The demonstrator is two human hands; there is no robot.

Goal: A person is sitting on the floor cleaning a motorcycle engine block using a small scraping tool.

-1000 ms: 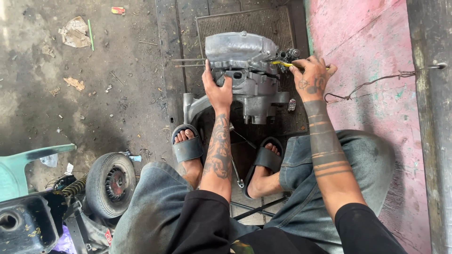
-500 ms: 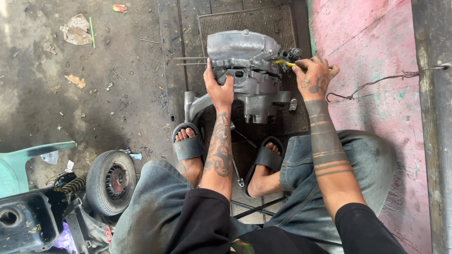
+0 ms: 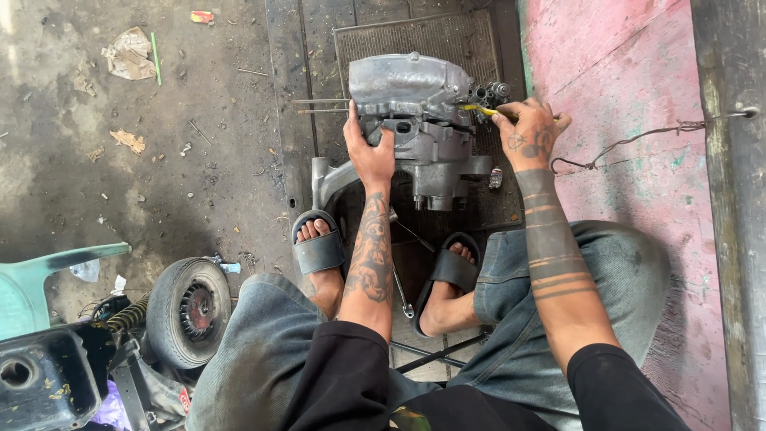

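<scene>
Hands [image 3: 369, 156] gripping engine [image 3: 415, 112], yellow tool [image 3: 477, 109] half-hidden

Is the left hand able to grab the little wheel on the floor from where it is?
Probably not: the left hand rests on the engine block, and the small wheel lies behind, beside the knee.

Black sleeves [image 3: 335, 375] end above each elbow, well back from the left hand [image 3: 372, 153] and the right hand [image 3: 531, 136]. Dark tattoos cover both forearms: figures behind the left hand, parallel bands [image 3: 550, 255] behind the right. Faded blue jeans [image 3: 550, 319] and black slide sandals [image 3: 319, 251] complete the clothing.
</scene>
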